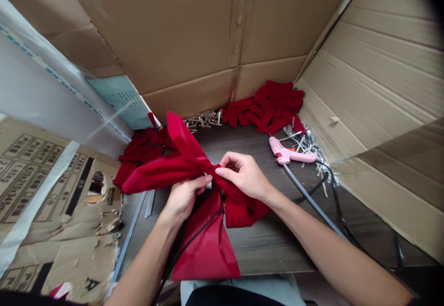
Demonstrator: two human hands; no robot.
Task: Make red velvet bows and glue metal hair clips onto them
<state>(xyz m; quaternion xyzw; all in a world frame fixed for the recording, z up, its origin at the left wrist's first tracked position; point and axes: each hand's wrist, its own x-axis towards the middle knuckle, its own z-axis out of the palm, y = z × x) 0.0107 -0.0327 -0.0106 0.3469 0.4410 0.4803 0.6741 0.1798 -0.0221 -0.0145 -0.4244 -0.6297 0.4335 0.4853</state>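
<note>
I see the left hand (183, 195) and right hand (243, 174) both closed in a pinch on the gathered centre of a large red fabric bow (187, 167), held above the dark wooden surface (270, 241). Risk: if either pinch loosens, the gathered folds will spring apart; the pink glue gun (289, 154) lies near.

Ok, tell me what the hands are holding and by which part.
Both the left hand and the right hand pinch the red fabric bow at its gathered middle, where the loops and tails meet.
</note>
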